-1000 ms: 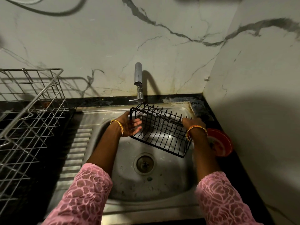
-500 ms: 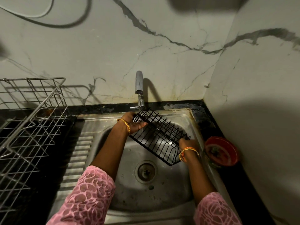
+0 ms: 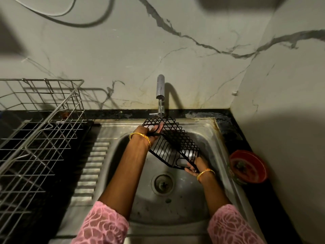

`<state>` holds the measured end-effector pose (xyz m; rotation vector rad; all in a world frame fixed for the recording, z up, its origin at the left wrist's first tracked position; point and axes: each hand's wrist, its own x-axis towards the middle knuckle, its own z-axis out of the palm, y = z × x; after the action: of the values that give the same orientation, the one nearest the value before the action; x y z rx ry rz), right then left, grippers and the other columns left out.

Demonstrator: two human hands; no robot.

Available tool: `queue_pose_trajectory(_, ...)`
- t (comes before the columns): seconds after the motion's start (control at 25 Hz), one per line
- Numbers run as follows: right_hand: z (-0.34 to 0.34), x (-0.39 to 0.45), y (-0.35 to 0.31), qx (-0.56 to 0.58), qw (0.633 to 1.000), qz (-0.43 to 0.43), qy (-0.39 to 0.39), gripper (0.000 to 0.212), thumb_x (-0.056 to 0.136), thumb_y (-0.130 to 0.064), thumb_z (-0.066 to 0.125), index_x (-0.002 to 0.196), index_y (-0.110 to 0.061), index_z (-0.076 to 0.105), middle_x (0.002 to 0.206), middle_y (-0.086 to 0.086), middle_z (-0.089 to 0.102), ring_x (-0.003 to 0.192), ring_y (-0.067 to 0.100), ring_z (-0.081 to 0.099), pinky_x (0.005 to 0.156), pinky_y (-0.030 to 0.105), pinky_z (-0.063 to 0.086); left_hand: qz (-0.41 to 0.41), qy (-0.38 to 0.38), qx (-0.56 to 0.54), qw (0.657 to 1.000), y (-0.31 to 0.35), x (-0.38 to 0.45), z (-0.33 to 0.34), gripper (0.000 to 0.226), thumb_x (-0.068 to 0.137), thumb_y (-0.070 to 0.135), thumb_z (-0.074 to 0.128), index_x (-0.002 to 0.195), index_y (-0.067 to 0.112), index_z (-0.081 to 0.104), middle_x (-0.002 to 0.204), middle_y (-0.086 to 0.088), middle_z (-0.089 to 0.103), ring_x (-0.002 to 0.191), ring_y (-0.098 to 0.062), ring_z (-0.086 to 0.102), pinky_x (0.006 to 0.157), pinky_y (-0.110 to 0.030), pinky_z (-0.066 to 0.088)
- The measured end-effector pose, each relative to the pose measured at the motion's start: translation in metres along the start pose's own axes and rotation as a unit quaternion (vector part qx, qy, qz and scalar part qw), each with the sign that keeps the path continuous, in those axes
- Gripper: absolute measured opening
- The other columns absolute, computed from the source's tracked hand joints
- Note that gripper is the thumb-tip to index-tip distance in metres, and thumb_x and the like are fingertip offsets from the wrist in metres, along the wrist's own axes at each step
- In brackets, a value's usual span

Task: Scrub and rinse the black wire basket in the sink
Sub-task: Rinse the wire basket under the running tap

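Black stone countertop (image 3: 233, 128) along the marble wall, steel sink (image 3: 226, 155) set into it with ribbed drainboard (image 3: 91, 166) on the left. Silver wire dish rack (image 3: 35, 138) sits far left; red bowl (image 3: 249, 167) on the counter right of the sink.

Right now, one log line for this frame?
step: rinse | basket: tilted over sink, under tap | left hand: grips far end | right hand: grips near end | water: can't tell
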<state>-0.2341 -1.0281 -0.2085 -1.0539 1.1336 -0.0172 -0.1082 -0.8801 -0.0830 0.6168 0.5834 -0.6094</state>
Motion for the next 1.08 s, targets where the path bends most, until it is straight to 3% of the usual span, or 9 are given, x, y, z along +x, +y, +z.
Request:
queue_pose_trajectory(0.08,0.006,-0.007,-0.007,-0.035,0.999,-0.023,-0.004,0.02,0.09,-0.007,0.036,0.087,-0.007,0.056,0.073,0.01,0.055,0.051,0.016,0.042,0.058,0.035,0.052,0.024,0.012,-0.067,0.997,0.008,-0.003,-0.013,0.048,0.097,-0.008,0.012,0.142,-0.006,0.029,0.144,-0.025,0.038,0.131,-0.038,0.043,0.067,-0.046,0.052)
queue_pose_trajectory(0.16,0.011,-0.015,-0.017,-0.076,0.996,-0.041,-0.01,0.022,0.092,-0.008,0.034,0.083,-0.008,0.053,0.067,0.008,0.053,0.047,0.014,0.039,0.054,0.028,0.049,0.051,0.015,-0.091,0.994,0.015,-0.01,-0.023,0.046,0.096,-0.011,0.012,0.136,-0.012,0.034,0.137,-0.028,0.045,0.127,-0.035,0.048,0.074,-0.041,0.052)
queue_pose_trajectory(0.24,0.019,-0.021,-0.03,-0.12,0.991,-0.057,-0.024,0.025,0.094,-0.014,0.035,0.073,-0.01,0.049,0.059,0.007,0.051,0.043,0.013,0.039,0.047,0.021,0.041,0.073,0.007,-0.089,0.993,0.022,-0.019,-0.034,0.042,0.09,-0.012,0.013,0.11,-0.015,0.05,0.103,-0.028,0.062,0.102,-0.03,0.062,0.08,-0.025,0.052)
queue_pose_trajectory(0.36,0.035,-0.024,-0.06,-0.179,0.978,-0.093,-0.053,0.029,0.089,-0.013,0.039,0.063,-0.006,0.049,0.048,0.009,0.052,0.04,0.014,0.045,0.043,0.02,0.042,0.096,0.037,-0.062,0.993,0.029,-0.015,-0.047,0.036,0.1,0.006,0.023,0.082,-0.01,0.05,0.055,-0.02,0.063,0.055,-0.028,0.065,0.048,-0.027,0.056)
queue_pose_trajectory(0.48,0.048,-0.025,-0.088,-0.25,0.956,-0.148,-0.052,0.025,0.078,-0.025,0.052,0.064,-0.006,0.06,0.056,0.009,0.06,0.054,0.021,0.059,0.072,0.039,0.058,0.118,0.028,0.013,0.993,0.032,-0.004,-0.05,0.042,0.103,0.035,0.031,0.079,0.004,0.046,0.074,-0.011,0.056,0.066,-0.021,0.056,0.076,-0.038,0.054)
queue_pose_trajectory(0.56,0.052,-0.036,-0.101,-0.293,0.941,-0.166,-0.041,0.021,0.077,-0.027,0.053,0.07,-0.009,0.061,0.061,0.006,0.062,0.058,0.022,0.058,0.07,0.038,0.057,0.116,0.006,0.065,0.991,0.028,-0.001,-0.05,0.036,0.102,0.034,0.034,0.08,0.007,0.045,0.08,-0.009,0.048,0.069,-0.02,0.052,0.093,-0.045,0.043)
queue_pose_trajectory(0.68,0.052,-0.049,-0.113,-0.34,0.924,-0.177,-0.005,0.019,0.078,-0.024,0.054,0.072,-0.009,0.064,0.063,0.002,0.065,0.057,0.019,0.06,0.064,0.032,0.055,0.09,-0.012,0.105,0.99,0.015,0.004,-0.048,0.014,0.099,0.006,0.039,0.093,0.002,0.051,0.081,-0.011,0.05,0.069,-0.019,0.059,0.074,-0.044,0.055)
queue_pose_trajectory(0.84,0.04,-0.047,-0.125,-0.37,0.913,-0.171,0.008,0.018,0.071,-0.024,0.059,0.062,-0.012,0.067,0.065,0.004,0.056,0.075,0.031,0.066,0.078,0.042,0.057,0.113,-0.034,0.085,0.989,-0.003,0.008,-0.029,0.068,0.094,-0.012,0.035,0.146,0.028,0.015,0.128,-0.026,0.049,0.116,-0.038,0.056,0.082,-0.052,0.052)
queue_pose_trajectory(1.08,0.032,-0.036,-0.138,-0.275,0.948,-0.153,-0.039,0.047,0.081,-0.031,0.066,0.12,-0.006,0.056,0.111,0.008,0.052,0.08,0.024,0.06,0.06,0.029,0.054,0.141,-0.019,0.111,0.984,-0.013,0.017,-0.006,0.053,0.098,0.001,0.039,0.148,0.009,0.022,0.123,-0.022,0.052,0.119,-0.034,0.053,0.074,-0.038,0.056)
